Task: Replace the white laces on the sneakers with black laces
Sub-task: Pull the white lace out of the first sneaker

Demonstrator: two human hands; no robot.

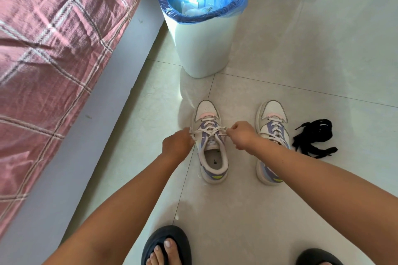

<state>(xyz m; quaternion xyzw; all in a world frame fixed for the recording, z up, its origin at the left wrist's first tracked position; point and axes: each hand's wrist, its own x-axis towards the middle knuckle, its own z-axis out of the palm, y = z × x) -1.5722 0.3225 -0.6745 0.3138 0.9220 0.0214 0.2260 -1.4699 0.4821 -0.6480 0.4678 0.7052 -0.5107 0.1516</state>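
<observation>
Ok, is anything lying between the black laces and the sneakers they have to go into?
Nothing visible. The black laces lie on bare floor right beside the right-hand sneaker. Both sneakers are laced in white; both hands, left hand and right hand, grip the white laces on the left-hand sneaker.

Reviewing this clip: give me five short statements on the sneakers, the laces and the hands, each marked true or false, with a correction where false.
1. Both hands work on the left sneaker. True: the left hand and right hand each pinch its white lace.
2. The black laces are already threaded into a shoe. False: they lie in a loose pile on the floor, to the right of the right sneaker.
3. The right sneaker has no lace. False: it is still laced in white.
4. A white trash bin with a blue liner stands beyond the sneakers. True.
5. The person is barefoot. False: dark slippers are on the feet.
</observation>
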